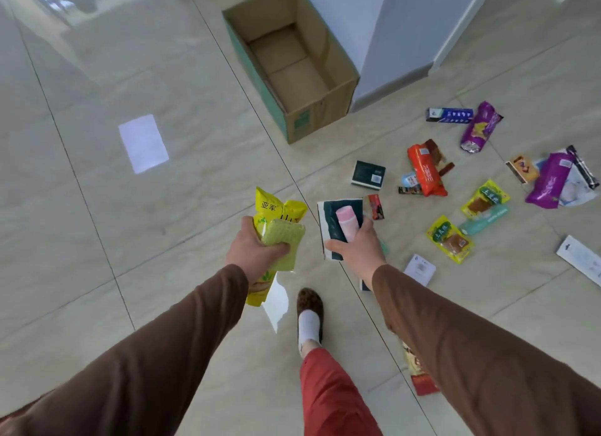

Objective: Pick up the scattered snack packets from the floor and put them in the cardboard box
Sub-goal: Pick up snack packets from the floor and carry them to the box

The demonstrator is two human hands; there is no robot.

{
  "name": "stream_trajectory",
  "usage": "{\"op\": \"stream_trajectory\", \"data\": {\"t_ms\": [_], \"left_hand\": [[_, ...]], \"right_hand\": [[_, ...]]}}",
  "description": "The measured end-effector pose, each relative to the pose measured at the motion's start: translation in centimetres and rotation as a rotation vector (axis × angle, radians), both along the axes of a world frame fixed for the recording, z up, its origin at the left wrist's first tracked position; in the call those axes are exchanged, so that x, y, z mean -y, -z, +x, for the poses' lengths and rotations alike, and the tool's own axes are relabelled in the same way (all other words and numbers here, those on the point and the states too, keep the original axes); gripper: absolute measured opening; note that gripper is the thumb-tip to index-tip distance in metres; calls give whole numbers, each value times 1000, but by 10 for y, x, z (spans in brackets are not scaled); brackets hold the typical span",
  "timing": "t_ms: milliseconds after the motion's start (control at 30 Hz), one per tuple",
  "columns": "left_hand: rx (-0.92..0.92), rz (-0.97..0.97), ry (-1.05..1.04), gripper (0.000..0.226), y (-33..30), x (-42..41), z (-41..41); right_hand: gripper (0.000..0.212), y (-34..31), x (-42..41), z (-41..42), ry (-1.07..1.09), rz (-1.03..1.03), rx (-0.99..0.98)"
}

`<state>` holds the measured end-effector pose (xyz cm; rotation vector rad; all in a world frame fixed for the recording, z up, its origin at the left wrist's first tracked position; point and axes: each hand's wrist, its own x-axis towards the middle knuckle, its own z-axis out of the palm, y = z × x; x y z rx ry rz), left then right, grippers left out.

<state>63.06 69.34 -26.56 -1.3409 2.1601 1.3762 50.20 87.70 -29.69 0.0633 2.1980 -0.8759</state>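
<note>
My left hand (252, 248) grips a yellow snack packet (276, 209) together with a pale green wafer pack (286, 237). My right hand (359, 243) holds a dark teal and white packet (333, 217) with a pink tube (346, 222) pressed on top of it. The open cardboard box (338, 102) stands on the floor ahead, with nothing seen inside. Several packets lie scattered to the right: an orange one (426, 172), two purple ones (479, 128) (549, 182), two yellow-green ones (450, 239) (486, 200), a blue bar (450, 114) and a dark small box (368, 174).
A white wall corner (406, 45) rises just right of the box. A red packet (419, 374) lies partly under my right sleeve, a white card (420, 269) and a white flat pack (580, 263) lie on the tiles. My slippered foot (310, 317) stands between my arms.
</note>
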Motion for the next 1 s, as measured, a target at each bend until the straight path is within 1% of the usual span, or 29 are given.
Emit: {"op": "stream_trajectory", "data": {"t_ms": [33, 167, 300, 500, 700, 867, 1000], "left_hand": [[-2, 4, 5, 58, 0, 20, -10], [-18, -3, 33, 57, -3, 97, -53], [-41, -29, 64, 55, -5, 170, -96], [-41, -35, 181, 54, 1, 280, -162], [-14, -81, 319, 56, 7, 363, -243], [-11, -87, 399, 56, 14, 401, -334], [3, -102, 477, 59, 31, 424, -409]], "right_hand": [[100, 1, 21, -10, 3, -6, 0], [88, -2, 105, -47, 11, -15, -26], [92, 1, 180, -83, 7, 3, -37], [95, 2, 271, -134, 95, 41, -44], [99, 7, 336, -180, 236, 32, -46], [94, 15, 368, -233, 355, 47, -36], [89, 32, 394, -288, 469, 65, -11]]}}
